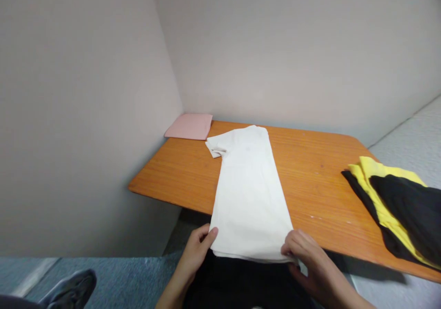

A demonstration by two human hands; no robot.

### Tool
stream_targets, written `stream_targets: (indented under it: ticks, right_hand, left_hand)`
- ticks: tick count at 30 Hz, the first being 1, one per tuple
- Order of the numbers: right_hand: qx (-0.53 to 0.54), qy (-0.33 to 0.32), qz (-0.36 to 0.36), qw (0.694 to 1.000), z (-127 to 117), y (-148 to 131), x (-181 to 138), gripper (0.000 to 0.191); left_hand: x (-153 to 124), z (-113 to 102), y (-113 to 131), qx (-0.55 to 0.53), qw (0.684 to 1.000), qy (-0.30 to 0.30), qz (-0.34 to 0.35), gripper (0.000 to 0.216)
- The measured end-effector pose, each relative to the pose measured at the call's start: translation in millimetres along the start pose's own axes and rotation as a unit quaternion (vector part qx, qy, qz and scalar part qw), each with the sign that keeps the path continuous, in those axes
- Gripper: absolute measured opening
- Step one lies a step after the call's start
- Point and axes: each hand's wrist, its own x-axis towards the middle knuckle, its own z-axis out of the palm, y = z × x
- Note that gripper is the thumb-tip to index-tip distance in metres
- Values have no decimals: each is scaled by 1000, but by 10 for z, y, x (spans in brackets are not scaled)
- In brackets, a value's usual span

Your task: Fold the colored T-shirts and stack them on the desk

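A cream-white T-shirt lies folded lengthwise on the orange wooden table, its hem hanging past the near edge and one sleeve sticking out at the far left. My left hand pinches the hem's lower left corner, thumb on top. At the lower right corner my right hand grips the hem with curled fingers.
A folded pink cloth rests in the table's far left corner against the wall. A pile of yellow and black garments sits on the table's right end. A dark shoe shows on the blue floor at lower left. Walls close in left and behind.
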Motion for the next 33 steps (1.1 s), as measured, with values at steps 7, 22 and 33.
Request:
stream_targets:
  ticks: [7, 22, 33]
  right_hand:
    - [11, -44, -21, 999, -271, -125, -34, 11]
    - [-191, 36, 34, 980, -388, 231, 2886, 66]
    - [-243, 87, 149, 955, 483, 38, 3132, 75]
  left_hand:
    - [-28, 20, -69, -35, 999, 1, -25, 49]
    - [95, -181, 257, 398, 916, 39, 45, 41]
    - [2325, -630, 1396, 471, 854, 188, 116, 22]
